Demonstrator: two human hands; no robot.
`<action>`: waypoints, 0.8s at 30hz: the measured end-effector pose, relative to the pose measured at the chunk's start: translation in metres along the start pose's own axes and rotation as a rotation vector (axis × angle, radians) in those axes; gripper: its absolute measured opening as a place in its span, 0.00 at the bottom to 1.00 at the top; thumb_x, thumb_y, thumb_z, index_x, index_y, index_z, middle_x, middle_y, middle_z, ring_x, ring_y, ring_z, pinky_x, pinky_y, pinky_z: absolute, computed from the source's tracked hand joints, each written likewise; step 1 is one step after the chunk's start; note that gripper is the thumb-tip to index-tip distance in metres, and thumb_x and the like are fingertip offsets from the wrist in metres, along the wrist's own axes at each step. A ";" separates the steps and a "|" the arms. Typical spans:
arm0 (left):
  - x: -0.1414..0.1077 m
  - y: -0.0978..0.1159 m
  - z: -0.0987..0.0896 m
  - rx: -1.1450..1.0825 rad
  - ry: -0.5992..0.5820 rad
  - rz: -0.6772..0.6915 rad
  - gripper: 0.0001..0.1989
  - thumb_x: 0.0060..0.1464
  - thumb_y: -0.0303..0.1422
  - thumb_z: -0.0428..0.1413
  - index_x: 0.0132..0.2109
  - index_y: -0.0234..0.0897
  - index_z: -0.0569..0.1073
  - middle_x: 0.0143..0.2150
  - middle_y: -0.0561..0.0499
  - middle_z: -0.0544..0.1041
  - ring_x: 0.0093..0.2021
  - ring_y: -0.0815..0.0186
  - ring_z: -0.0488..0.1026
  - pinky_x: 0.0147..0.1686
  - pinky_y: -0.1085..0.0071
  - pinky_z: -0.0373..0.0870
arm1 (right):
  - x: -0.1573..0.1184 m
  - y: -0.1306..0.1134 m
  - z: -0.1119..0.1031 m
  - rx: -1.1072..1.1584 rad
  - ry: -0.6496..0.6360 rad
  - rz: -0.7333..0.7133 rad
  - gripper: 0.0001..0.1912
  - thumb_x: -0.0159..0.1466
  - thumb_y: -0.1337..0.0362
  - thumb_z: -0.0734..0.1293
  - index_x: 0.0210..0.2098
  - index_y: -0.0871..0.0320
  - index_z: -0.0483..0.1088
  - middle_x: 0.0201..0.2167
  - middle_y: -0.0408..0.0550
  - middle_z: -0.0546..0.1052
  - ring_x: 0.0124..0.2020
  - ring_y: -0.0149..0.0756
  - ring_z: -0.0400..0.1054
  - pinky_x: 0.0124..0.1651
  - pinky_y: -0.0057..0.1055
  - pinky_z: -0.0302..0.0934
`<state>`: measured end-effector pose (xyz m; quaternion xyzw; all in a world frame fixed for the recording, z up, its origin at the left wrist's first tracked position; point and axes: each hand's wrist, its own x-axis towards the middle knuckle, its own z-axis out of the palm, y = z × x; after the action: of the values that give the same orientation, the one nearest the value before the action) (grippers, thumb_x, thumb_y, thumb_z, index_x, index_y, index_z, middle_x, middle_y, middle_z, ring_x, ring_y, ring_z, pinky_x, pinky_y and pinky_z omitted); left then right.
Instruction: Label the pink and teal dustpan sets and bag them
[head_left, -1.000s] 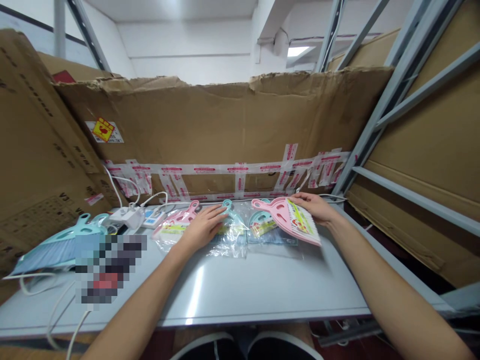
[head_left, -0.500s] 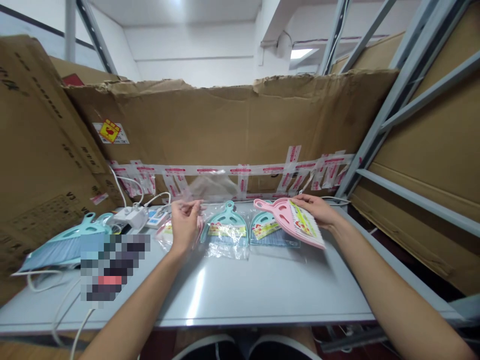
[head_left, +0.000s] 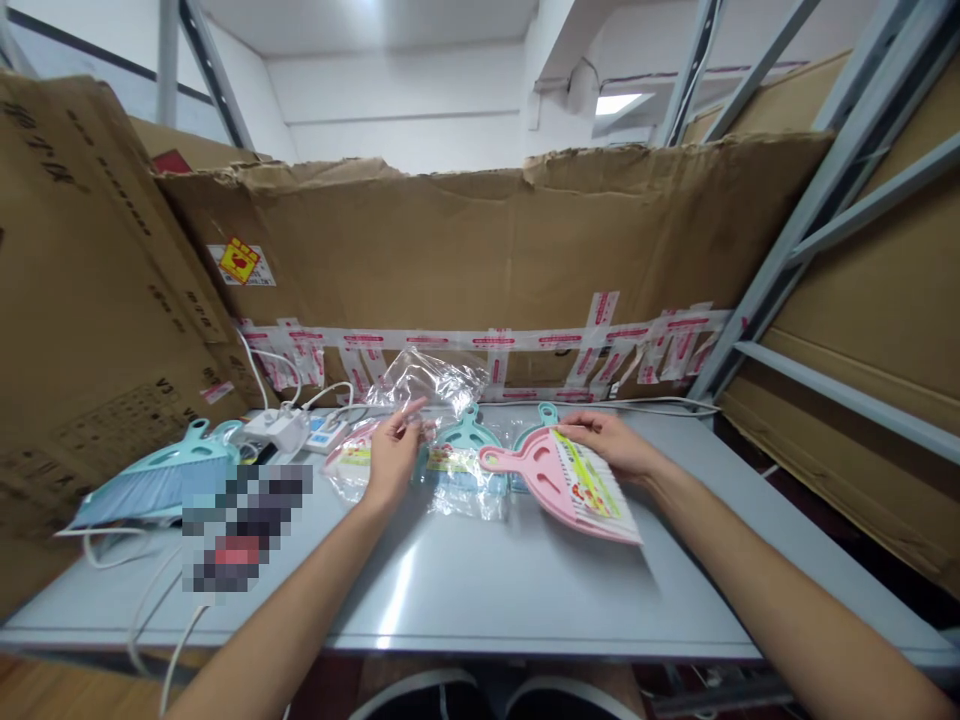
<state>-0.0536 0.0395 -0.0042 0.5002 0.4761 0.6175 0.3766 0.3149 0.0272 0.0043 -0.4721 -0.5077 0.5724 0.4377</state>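
My right hand grips a pink dustpan with a white-bristled brush and a yellow-green label card, held tilted above the table. Its handle points left. My left hand pinches a clear plastic bag, which stands up loosely behind the fingers. Below and right of that hand lies a bagged mint-green dustpan set. Another mint-green dustpan is partly covered by the pink one. Beside my left wrist, a bagged pink set lies partly hidden.
An unbagged mint-green dustpan with blue-bristled brush lies at the left. Near it are white chargers and a power strip, trailing cables and a pixelated item. Cardboard walls the grey table's back; metal shelf bars stand right.
The pink dustpan set has moved left and nearer to me in my right hand. My left hand has shifted slightly right, and the clear bag has risen and spread out behind it.
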 end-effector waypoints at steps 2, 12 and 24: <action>-0.004 0.003 0.001 0.082 -0.011 0.058 0.21 0.59 0.47 0.67 0.54 0.44 0.85 0.46 0.46 0.86 0.44 0.58 0.83 0.41 0.63 0.80 | -0.002 0.003 0.013 -0.005 -0.022 -0.012 0.25 0.52 0.44 0.87 0.37 0.56 0.83 0.34 0.50 0.87 0.32 0.41 0.82 0.34 0.32 0.71; -0.015 0.004 0.011 0.209 -0.181 0.127 0.26 0.59 0.54 0.68 0.56 0.41 0.86 0.64 0.40 0.79 0.60 0.50 0.79 0.52 0.60 0.80 | -0.009 0.014 0.053 -0.082 -0.027 -0.124 0.24 0.58 0.42 0.83 0.39 0.55 0.84 0.37 0.49 0.87 0.37 0.43 0.80 0.39 0.35 0.72; -0.009 0.002 -0.002 0.103 -0.161 0.030 0.23 0.52 0.50 0.74 0.48 0.41 0.86 0.46 0.44 0.87 0.47 0.51 0.83 0.50 0.54 0.81 | 0.005 0.002 0.016 0.058 0.273 -0.254 0.30 0.49 0.38 0.86 0.38 0.53 0.83 0.37 0.50 0.87 0.37 0.45 0.81 0.41 0.38 0.74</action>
<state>-0.0532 0.0304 -0.0051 0.5740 0.4677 0.5556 0.3782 0.2979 0.0292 0.0021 -0.4649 -0.4822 0.4576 0.5847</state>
